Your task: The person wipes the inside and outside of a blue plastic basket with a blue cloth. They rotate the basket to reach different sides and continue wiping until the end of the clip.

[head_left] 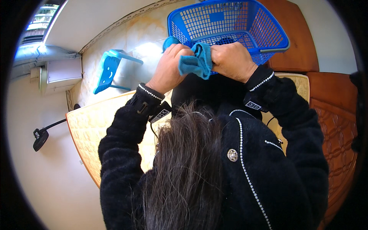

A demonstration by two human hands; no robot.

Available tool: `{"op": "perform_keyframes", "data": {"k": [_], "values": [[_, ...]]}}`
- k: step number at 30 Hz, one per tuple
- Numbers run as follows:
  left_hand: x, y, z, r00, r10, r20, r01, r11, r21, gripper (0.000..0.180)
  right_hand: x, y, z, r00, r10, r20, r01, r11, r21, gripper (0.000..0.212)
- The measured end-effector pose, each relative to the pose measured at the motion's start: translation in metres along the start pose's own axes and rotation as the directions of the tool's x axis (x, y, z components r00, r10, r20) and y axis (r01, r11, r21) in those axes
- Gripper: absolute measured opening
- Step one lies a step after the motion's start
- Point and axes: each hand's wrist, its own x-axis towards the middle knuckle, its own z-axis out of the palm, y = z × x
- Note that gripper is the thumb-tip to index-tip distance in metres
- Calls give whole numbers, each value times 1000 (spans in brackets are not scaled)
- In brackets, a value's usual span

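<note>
A teal-blue sock (pixel 196 61) of soft knit fabric is bunched up between my two hands, above my dark-clothed lap. My left hand (pixel 169 66) is closed on its left part, and some of the same teal fabric pokes out past the knuckles. On the other side my right hand (pixel 232 61) grips the right end in a closed fist. My fingertips are mostly hidden by the fabric and the backs of my hands. Just beyond them stands a blue plastic laundry basket (pixel 268 32) with something dark at its bottom.
A small light-blue stool (pixel 109 71) stands on the tiled floor (pixel 124 36) at the left. I am over a yellow quilted mattress (pixel 94 126). Brown wooden furniture (pixel 297 36) lies to the right of the basket. At far left is a white cabinet (pixel 64 71).
</note>
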Motion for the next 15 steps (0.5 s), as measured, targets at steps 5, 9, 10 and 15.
{"op": "perform_keyframes", "data": {"k": [5, 9, 10, 15], "values": [[-7, -29, -8, 991, -115, -74, 125, 981, 151, 46, -3, -4, -1, 1000, -8, -15, 8, 999, -37, 32], [3, -72, -15, 992, -69, -104, 93, 962, 255, 48, -2, -7, 1, 998, -62, -4, 61, 997, -37, 31], [8, -85, -14, 990, -85, -113, 112, 957, 267, 45, -3, -8, 1, 998, -63, -8, 63, 997, -36, 31], [33, -133, -9, 953, -164, -255, 207, 966, 153, 36, -7, -6, -1, 996, -88, -33, 87, 996, -35, 30]]}}
